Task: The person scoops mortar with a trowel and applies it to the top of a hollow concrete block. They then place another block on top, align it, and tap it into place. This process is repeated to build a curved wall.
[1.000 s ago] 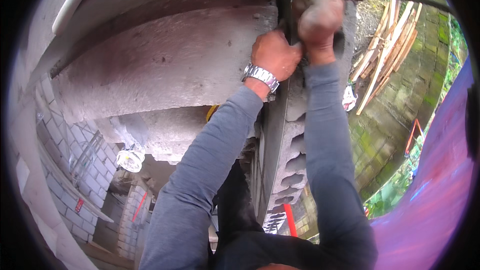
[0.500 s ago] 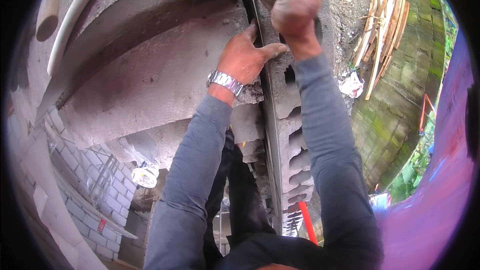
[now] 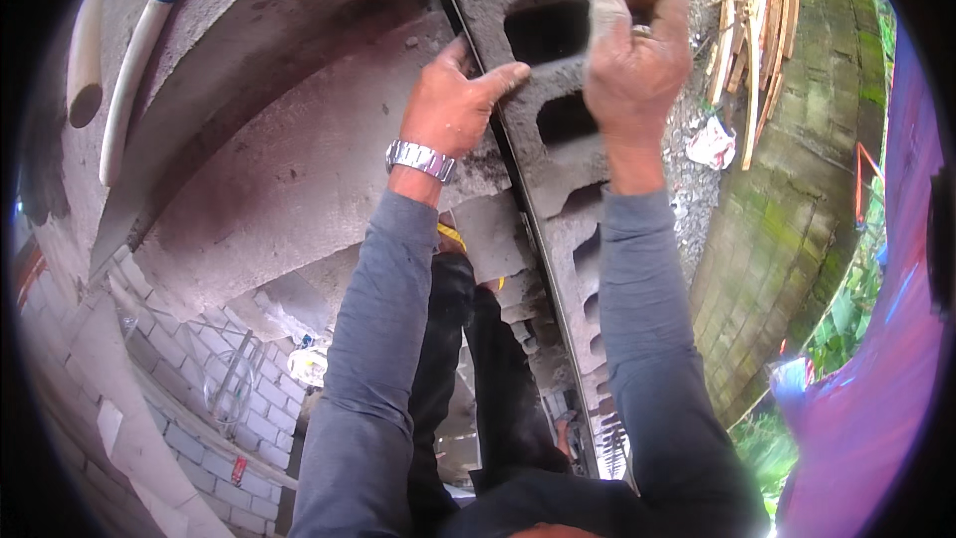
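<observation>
A row of grey hollow concrete blocks (image 3: 558,75), open cavities facing up, runs from the top centre down toward my body. A long thin strip (image 3: 517,174) lies along its left side. My left hand (image 3: 443,105), with a metal-band watch (image 3: 420,159) on the wrist, grips the strip; its thumb reaches over onto the block rim and its fingertips are partly hidden in the dark gap. My right hand (image 3: 637,75) is curled beside the blocks' right edge, thumb up. Whatever it may hold is hidden. A ring shows on one finger.
A broad concrete slab (image 3: 299,139) lies left of the strip, with a blue-and-white pipe (image 3: 139,80) and a pale round pole (image 3: 87,80) beyond. Wooden strips (image 3: 762,30) are piled at the upper right near a mossy block surface (image 3: 797,199). White block walling (image 3: 189,369) stands lower left.
My right hand has come down from over the blocks to their right side, uncovering the cavities, and its fist has loosened. My left hand keeps its hold. The whole view has shifted.
</observation>
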The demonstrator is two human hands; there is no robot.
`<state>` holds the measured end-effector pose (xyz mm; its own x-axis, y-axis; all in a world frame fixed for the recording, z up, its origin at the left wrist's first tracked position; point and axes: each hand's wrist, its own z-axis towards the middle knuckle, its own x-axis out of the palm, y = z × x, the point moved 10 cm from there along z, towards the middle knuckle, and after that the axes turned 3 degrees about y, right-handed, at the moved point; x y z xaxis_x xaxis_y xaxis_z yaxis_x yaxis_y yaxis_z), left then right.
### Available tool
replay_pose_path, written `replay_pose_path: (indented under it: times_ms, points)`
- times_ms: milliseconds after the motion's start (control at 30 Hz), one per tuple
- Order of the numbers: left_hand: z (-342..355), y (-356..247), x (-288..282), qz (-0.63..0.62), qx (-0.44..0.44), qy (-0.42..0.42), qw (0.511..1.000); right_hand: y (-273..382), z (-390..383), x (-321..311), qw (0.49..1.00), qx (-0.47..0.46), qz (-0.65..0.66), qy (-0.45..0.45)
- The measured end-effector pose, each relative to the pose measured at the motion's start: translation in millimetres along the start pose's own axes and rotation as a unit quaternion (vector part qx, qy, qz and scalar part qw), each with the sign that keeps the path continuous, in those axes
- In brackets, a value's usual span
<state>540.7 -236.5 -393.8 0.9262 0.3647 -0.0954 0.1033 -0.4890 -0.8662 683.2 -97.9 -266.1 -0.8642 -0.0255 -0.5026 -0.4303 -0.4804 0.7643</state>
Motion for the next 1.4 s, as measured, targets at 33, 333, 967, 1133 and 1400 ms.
replay_pose_path:
  times_ms: [33, 333, 967, 1133, 1400]
  points:
    - [-4, -2, 2, -0.019, -0.005, -0.008, 1.000, -13, -6, -13, 0.992, -0.023, -0.121, 0.021]
    - [-18, -25, -7, 0.035, 0.058, -0.118, 0.991, -79, -59, -4, 0.920, 0.197, -0.237, 0.244]
    - [-57, 2, 39, 0.029, -0.159, -0.001, 0.987, -109, 7, 67, 0.906, 0.149, -0.209, 0.337]
    - [-51, 10, 34, 0.018, -0.152, -0.008, 0.988, -107, 8, 68, 0.904, 0.151, -0.209, 0.341]
    - [-53, 12, 34, 0.031, -0.145, -0.008, 0.989, -110, 8, 71, 0.899, 0.106, -0.235, 0.354]
